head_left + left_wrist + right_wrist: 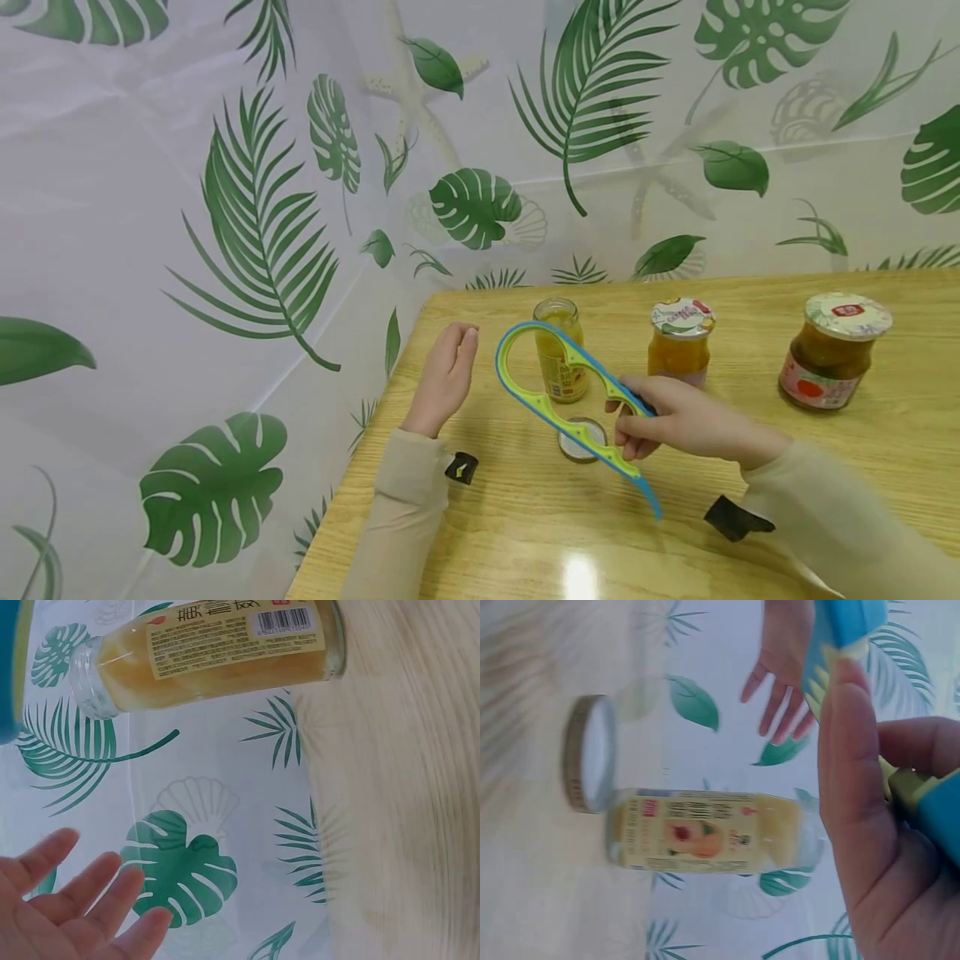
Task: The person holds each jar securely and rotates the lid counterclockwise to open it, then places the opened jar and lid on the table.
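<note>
At the left of the lidless jar (558, 379), no support is given to it by the left hand (442, 371), so a knock there might go uncaught and its yellow contents might be spilled. Across the near side of the jar, a looped blue-and-green tool (573, 429) is carried aloft; were it swung or lowered carelessly, the jar's glass rim could be clipped by the loop, since the tool is steered mainly from one handle. The loose lid (596, 754), laid pale face up just on the near side of the jar, could be swept along the table (525, 533) if the lower handle were dropped. To the right of the lidless jar, the middle jar (678, 354) is partly hidden by the right hand (671, 423) and might be nudged if that hand were drawn outward. The far-right jar (821, 367), well apart from the lidless jar on the same side, seems little exposed.

As for the hands, the left is raised to the left of the lidless jar, its fingers extended and slightly parted; nothing is held or touched by it. To the right of the jar, the upper handle of the tool is gripped by the right hand, with the fingers curled around it; the lower handle is left slanting toward the viewer. How firmly the grip is made cannot be told.
</note>
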`<state>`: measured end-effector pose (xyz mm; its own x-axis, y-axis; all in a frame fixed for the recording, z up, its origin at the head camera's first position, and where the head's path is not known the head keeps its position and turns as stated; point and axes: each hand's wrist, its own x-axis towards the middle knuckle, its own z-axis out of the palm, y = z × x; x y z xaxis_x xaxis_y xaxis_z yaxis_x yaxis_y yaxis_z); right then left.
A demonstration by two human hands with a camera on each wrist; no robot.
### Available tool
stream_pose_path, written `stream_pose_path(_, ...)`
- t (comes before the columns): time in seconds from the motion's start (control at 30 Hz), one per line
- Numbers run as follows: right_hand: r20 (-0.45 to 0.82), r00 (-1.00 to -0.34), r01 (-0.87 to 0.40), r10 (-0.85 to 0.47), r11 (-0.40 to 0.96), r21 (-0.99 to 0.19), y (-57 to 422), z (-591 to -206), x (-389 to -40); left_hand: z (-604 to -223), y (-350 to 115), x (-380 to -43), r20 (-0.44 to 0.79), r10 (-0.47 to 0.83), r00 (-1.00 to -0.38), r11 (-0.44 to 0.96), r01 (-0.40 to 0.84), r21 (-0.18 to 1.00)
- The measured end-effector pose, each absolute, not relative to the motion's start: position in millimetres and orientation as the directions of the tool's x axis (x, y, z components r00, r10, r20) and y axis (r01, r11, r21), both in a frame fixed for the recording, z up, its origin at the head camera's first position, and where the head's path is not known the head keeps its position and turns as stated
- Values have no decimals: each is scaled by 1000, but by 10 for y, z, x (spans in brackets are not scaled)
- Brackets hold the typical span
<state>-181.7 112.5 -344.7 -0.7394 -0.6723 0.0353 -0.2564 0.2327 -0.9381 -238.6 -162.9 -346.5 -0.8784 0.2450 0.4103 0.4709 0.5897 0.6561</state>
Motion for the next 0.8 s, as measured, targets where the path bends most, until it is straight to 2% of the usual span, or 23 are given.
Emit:
stream_pose_path(0.1, 65, -750, -256, -658, 199, -946, 1177, -3354, -1781, -3445, -1587, -2368, 456, 224, -861, 570, 495, 655)
stream_pose_path(0.3, 106, -759, -276, -643, 170, -946, 1254, -3168, -1707, -3404, -1403, -2266, 432, 249, -867, 557, 493, 668)
stream_pose_path(0.43, 119, -767, -298, -630, 186, -936, 1309, -3072, -1660, -3378, -1242, -2205, 408, 299, -862, 555, 505, 661)
stream_pose_path(0.8, 223, -792, -359, -568, 138, -923, 1437, -2943, -1542, -3376, -754, -2135, 415, 453, -789, 438, 603, 667)
